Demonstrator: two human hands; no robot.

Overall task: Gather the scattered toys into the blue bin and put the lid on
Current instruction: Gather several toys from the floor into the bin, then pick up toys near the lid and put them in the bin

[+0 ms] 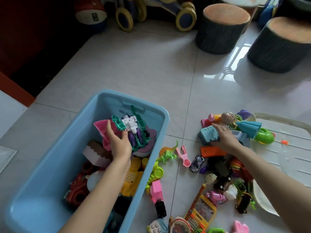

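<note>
Currently we log: one light-blue rectangular plastic bin (148,113), lower left of frame, partly filled. Our left hand (118,142) is inside it, fingers spread over a pink plastic scoop toy (101,130); whether they clasp it we cannot tell. Our right hand (226,137), centre right, lies fingers straight and relaxed on a pale-blue blocky plastic toy (207,134), gripping nothing. That toy's long axis runs left-right, directly under the right hand. One translucent white ribbed plastic lid (294,148) on the floor, right edge, nearer the right hand.
</note>
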